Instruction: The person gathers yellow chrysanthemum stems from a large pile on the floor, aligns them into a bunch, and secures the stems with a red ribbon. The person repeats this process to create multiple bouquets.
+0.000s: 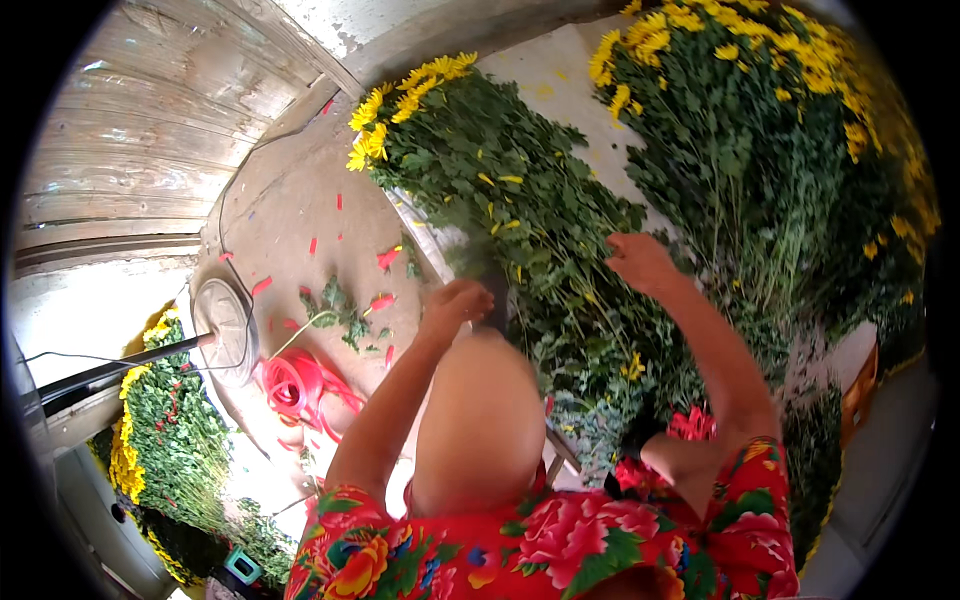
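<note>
A big pile of cut yellow chrysanthemums [480, 142] lies before me, its blooms at the far left end and leafy green stems stretching towards me. My right hand [643, 264] is over the pile's right side with fingers curled; whether a stem is pinched in them is not clear. Beside the pile's left edge, just beyond my bare knee, my left hand [459, 306] has bent fingers. What it may hold is lost in dark blur. Loose yellow petals [510, 180] are scattered over the leaves.
More yellow chrysanthemums [720, 135] lie at right, others [176, 435] at lower left. A roll of red plastic ribbon [289, 386], red scraps [382, 301] and a leafy sprig [341, 311] are on the floor. A pole on a round base [225, 334] stands left, with a black cable alongside.
</note>
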Demonstrator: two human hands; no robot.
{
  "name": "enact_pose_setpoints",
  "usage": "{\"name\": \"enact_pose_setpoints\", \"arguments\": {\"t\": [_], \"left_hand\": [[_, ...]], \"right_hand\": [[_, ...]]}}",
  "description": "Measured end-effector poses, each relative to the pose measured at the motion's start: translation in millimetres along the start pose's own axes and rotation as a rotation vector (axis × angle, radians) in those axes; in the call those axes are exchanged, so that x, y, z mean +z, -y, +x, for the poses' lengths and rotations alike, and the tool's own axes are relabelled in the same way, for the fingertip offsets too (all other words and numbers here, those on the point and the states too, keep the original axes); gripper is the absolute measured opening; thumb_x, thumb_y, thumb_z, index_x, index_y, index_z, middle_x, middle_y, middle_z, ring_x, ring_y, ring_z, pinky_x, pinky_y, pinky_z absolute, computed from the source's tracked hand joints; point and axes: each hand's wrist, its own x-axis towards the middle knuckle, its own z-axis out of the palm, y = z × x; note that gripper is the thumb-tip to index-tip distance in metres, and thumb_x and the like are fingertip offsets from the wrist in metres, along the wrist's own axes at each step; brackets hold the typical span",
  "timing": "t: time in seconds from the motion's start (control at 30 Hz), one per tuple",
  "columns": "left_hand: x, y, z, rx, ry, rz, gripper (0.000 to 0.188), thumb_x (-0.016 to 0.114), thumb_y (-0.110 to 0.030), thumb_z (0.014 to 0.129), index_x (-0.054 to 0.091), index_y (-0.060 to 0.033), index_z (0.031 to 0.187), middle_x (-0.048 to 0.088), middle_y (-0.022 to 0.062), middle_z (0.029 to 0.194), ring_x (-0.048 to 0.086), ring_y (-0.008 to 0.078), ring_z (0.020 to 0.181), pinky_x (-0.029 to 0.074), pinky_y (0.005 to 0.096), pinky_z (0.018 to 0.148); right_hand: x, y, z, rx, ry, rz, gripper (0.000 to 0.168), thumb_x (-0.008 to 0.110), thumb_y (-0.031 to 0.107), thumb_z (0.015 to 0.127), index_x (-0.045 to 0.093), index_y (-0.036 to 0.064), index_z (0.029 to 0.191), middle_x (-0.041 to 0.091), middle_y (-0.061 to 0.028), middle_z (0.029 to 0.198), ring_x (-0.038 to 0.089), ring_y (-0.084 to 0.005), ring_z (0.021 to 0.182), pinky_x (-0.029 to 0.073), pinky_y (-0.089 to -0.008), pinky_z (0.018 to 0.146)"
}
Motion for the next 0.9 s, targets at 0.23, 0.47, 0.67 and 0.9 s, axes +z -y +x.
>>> {"name": "enact_pose_setpoints", "arguments": {"t": [0.23, 0.47, 0.67, 0.9], "left_hand": [[26.1, -29.0, 94.8, 0.011, -0.119, -0.142, 0.028, 0.065, -0.027, 0.097, 0.065, -0.0043, 0.115, 0.073, 0.0106, 0.105, 0.072, 0.0221, 0.096, 0.055, 0.0336, 0.085], [47.5, -11.7, 138.0, 0.002, 0.009, -0.194, 0.023, 0.065, -0.024, 0.097, 0.066, -0.0045, 0.11, 0.073, 0.0096, 0.105, 0.072, 0.0216, 0.095, 0.055, 0.0323, 0.085], [20.0, -19.2, 144.9, 0.091, -0.134, -0.221, 0.016, 0.062, -0.018, 0.098, 0.066, -0.0062, 0.108, 0.073, 0.0092, 0.104, 0.073, 0.0211, 0.094, 0.057, 0.0328, 0.081], [16.0, -44.6, 148.3, 0.188, -0.152, -0.296, 0.015, 0.062, -0.017, 0.098, 0.066, -0.007, 0.108, 0.073, 0.0092, 0.103, 0.073, 0.0229, 0.094, 0.057, 0.0318, 0.08]], "right_hand": [[68.1, -19.6, 149.9, 0.405, 0.006, 0.026, 0.101, 0.076, 0.029, 0.089, 0.007, 0.014, 0.161, 0.009, -0.018, 0.166, 0.022, -0.0415, 0.149, 0.045, -0.056, 0.114], [66.2, -31.2, 163.5, 0.234, 0.081, 0.239, 0.053, 0.079, 0.02, 0.075, 0.065, 0.004, 0.124, 0.07, -0.0188, 0.109, 0.066, -0.036, 0.106, 0.054, -0.0475, 0.083], [20.6, 5.7, 100.6, 0.187, -0.38, 0.241, 0.036, 0.075, 0.014, 0.077, 0.068, 0.008, 0.111, 0.07, -0.0174, 0.09, 0.066, -0.0393, 0.087, 0.052, -0.0495, 0.076], [63.3, -20.5, 88.1, 0.235, -0.633, 0.164, 0.048, 0.073, 0.01, 0.078, 0.064, 0.015, 0.124, 0.071, -0.0173, 0.092, 0.067, -0.0429, 0.088, 0.053, -0.0511, 0.077]]}}
